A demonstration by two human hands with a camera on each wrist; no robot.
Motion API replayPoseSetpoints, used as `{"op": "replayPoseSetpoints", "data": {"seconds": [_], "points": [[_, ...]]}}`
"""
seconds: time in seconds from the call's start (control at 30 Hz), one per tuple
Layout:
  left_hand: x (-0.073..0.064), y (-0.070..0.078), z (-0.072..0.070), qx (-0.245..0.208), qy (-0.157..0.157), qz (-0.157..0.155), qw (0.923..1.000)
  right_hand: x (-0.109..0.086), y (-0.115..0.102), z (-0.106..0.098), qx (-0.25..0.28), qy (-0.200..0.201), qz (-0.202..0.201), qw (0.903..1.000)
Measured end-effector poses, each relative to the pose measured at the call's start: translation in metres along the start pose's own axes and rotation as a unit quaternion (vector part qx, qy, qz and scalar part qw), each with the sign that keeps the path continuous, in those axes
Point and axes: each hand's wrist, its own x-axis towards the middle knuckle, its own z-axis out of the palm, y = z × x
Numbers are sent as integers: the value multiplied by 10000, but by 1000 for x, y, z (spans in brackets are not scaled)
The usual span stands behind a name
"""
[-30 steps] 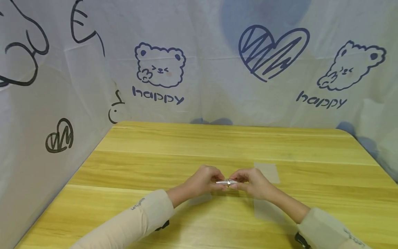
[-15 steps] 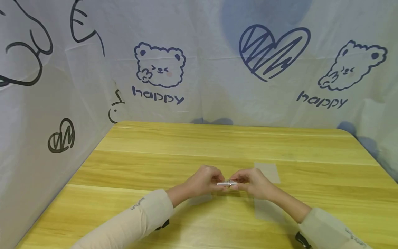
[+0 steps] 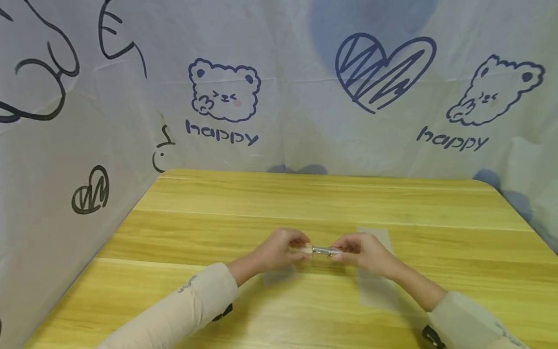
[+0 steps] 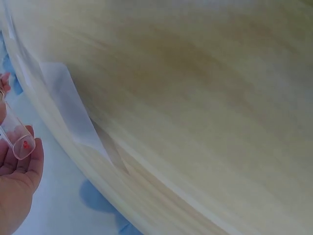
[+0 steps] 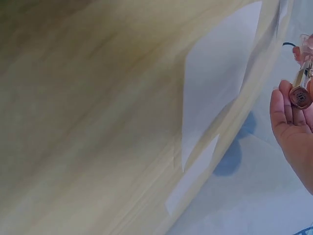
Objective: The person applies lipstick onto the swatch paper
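Over the middle of the table, both hands hold a small slim lipstick-like tube (image 3: pixel 322 250), lying level between them. My left hand (image 3: pixel 277 249) pinches its clear cylindrical cap (image 3: pixel 306 249); in the left wrist view, a red spot shows through the end of the clear cap (image 4: pixel 23 146). My right hand (image 3: pixel 366 251) pinches the opposite end, and the right wrist view shows a round base (image 5: pixel 300 97) with a dark printed mark. A silver section is exposed between the hands. Fingers partly hide both ends.
A pale sheet (image 3: pixel 279 276) lies on the wooden table (image 3: pixel 218 223) beneath my left hand. On the right, one pale sheet (image 3: pixel 377 293) lies nearer me and another (image 3: pixel 382 237) farther back. A white cloth (image 3: pixel 301 121) with drawings hangs behind the table.
The hands have drawn slightly apart, left hand to the left and right hand to the right. More of the silver section now shows between them.
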Motion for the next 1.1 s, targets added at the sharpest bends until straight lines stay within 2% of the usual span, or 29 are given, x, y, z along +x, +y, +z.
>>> {"op": "replayPoseSetpoints", "data": {"seconds": [0.13,0.33,0.5,0.67,0.93,1.1], "points": [[2,-5,-1,-33,183,-6,9998,-1,3,-3,250,114,123,9995],[7,-14,-1,-477,564,-452,9962,-3,5,-6,760,323,291,9962],[17,-19,-4,-802,907,-673,9904,-6,5,-8,1094,550,538,9910],[27,-26,-6,-1065,996,-1076,9834,-8,3,-11,1517,594,773,9836],[42,-39,-5,-835,1287,-1227,9805,-10,-4,-11,1906,589,1003,9748],[50,-42,-6,-795,1339,-1243,9800,-11,-7,-9,2033,677,1088,9707]]}}
